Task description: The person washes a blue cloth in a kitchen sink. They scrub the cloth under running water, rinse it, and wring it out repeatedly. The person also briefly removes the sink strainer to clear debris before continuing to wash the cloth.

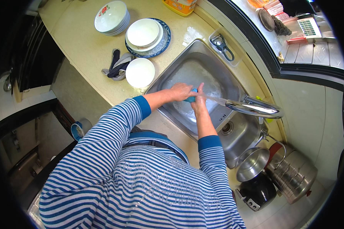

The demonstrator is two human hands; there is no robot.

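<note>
Both hands are over the large stainless steel sink basin [186, 67], in the stream from the chrome faucet [253, 109]. Between them is a wet blue cloth or sponge [190, 99], partly hidden by fingers. My left hand [181, 91] grips it from the left. My right hand [200, 98] closes on its other side, thumb pointing up. Water splashes over the fingers, and a shallow, cloudy layer of it covers the basin floor. A white bowl [140, 73] stands on the counter near the basin's left corner.
Stacked white bowls [143, 33] rest on a blue-patterned plate [166, 41], near flowered bowls [111, 17] and dark cloths [119, 67]. Scissors [226, 50] lie in a tray behind the sink. Right of the smaller basin [242, 131] are a steel pan [253, 166] and large pot [295, 174].
</note>
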